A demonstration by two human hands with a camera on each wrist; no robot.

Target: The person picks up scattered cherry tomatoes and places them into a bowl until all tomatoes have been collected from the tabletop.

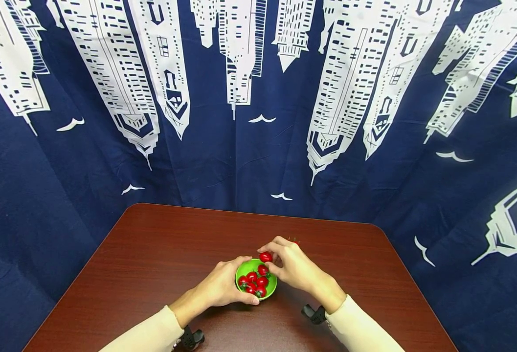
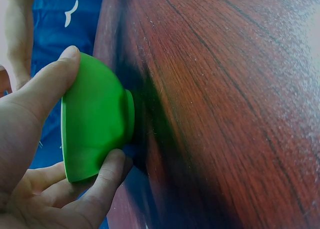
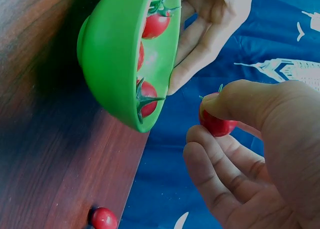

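My left hand [image 1: 224, 283] grips a small green bowl [image 1: 247, 267] by its side, thumb on one side and fingers on the other, as the left wrist view shows on the bowl's outer wall [image 2: 95, 119]. Several red cherry tomatoes [image 1: 252, 276] with green stems lie in it. Just past the rim, my right hand [image 1: 300, 269] pinches one cherry tomato [image 3: 216, 118] between thumb and fingers, apart from the bowl. Whether the bowl's foot touches the table is hard to tell.
Another cherry tomato [image 3: 104, 218] lies on the brown wooden table [image 1: 188, 234], mostly hidden behind my right hand in the head view. A dark blue curtain [image 1: 236, 161] with white buildings hangs behind the table's far edge.
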